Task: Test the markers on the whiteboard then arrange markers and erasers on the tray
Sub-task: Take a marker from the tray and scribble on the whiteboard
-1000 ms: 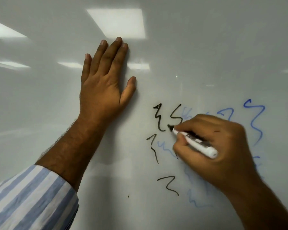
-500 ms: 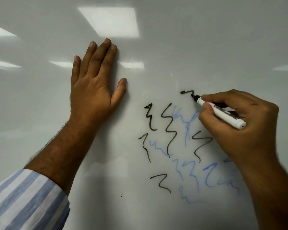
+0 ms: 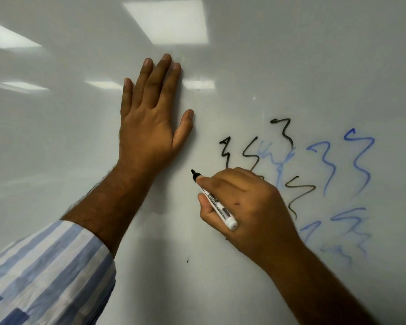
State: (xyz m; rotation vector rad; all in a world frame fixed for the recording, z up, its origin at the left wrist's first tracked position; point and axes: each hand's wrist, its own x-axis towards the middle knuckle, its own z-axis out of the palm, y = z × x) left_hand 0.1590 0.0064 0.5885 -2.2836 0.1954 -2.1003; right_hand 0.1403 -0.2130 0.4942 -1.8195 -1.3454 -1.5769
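Several black squiggles (image 3: pixel 251 153) and a wider patch of blue squiggles (image 3: pixel 359 158) already mark the whiteboard (image 3: pixel 291 55), so by these traces at least two colours appear to have been tried. One black marker (image 3: pixel 217 202), uncapped, lies in the right hand (image 3: pixel 246 207), pinched between thumb and forefinger with the other fingers curled beneath; its white barrel slants down toward the wrist and its dark tip (image 3: pixel 193 172) points up and left, at or just off the board surface to the left of the black marks. Whether the tip touches cannot be told. Left hand (image 3: pixel 150 118) rests flat on the whiteboard above and left of the marker, fingers straight and close together, holding nothing; a striped sleeve (image 3: pixel 45 273) covers its forearm. Ceiling lights reflect in the glossy board. Judged state of task: the testing step is under way, with black apparently still being tried. No tray, eraser, cap or further marker is in view, so how many markers remain untested cannot be told, and nothing here shows any arranging on the tray.
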